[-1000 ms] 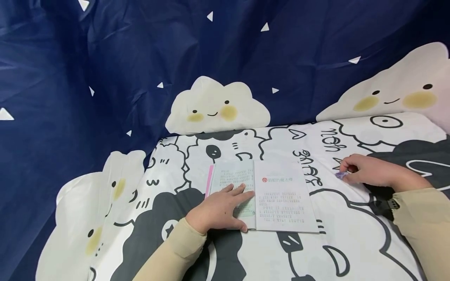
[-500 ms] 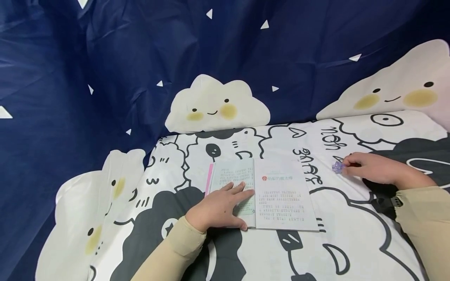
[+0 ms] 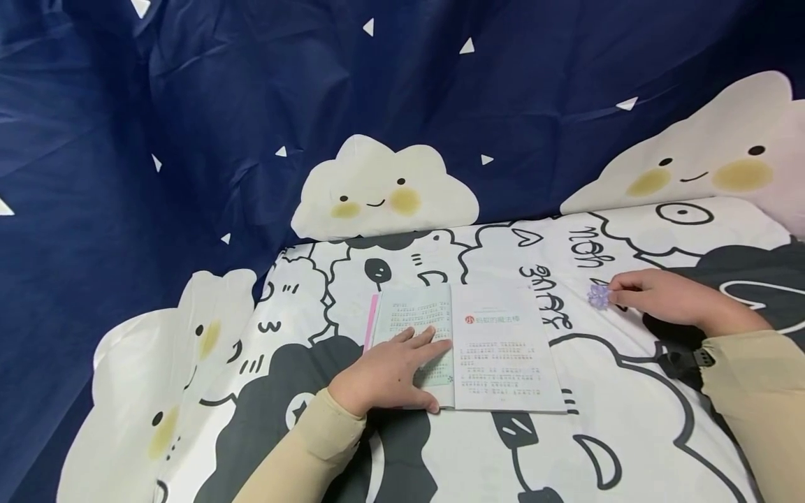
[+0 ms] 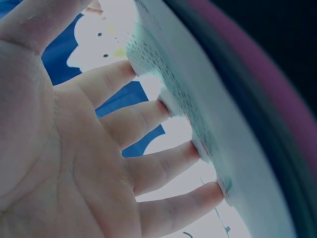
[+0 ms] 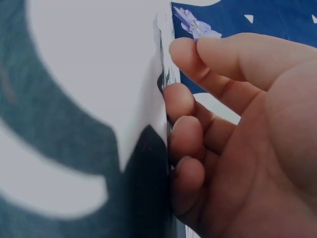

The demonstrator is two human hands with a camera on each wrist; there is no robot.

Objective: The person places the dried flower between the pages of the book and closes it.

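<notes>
An open book (image 3: 503, 363) with printed pages lies on the patterned cloth, a pink edge showing at its left side. My left hand (image 3: 393, 370) rests on the left page with fingers spread, its thumb near the bottom of the fold. The left wrist view shows the fingertips of this left hand (image 4: 99, 144) pressing on the page. Right of the book, my right hand (image 3: 669, 300) pinches a small purple flower-shaped piece (image 3: 599, 297) between thumb and index finger. In the right wrist view the purple flower-shaped piece (image 5: 195, 25) sticks out beyond the fingertips; the other fingers are curled against the cloth.
The black-and-white cartoon cloth (image 3: 490, 475) spreads under everything. Behind it hangs a navy curtain (image 3: 251, 84) with white triangles. Cloud shapes with faces, one a white cloud (image 3: 383, 192), stand along the back and left edges.
My right hand has moved slightly away from me with the purple flower-shaped piece, which now shows more fully at the fingertips. The left hand and book stay put; the head view has shifted a little.
</notes>
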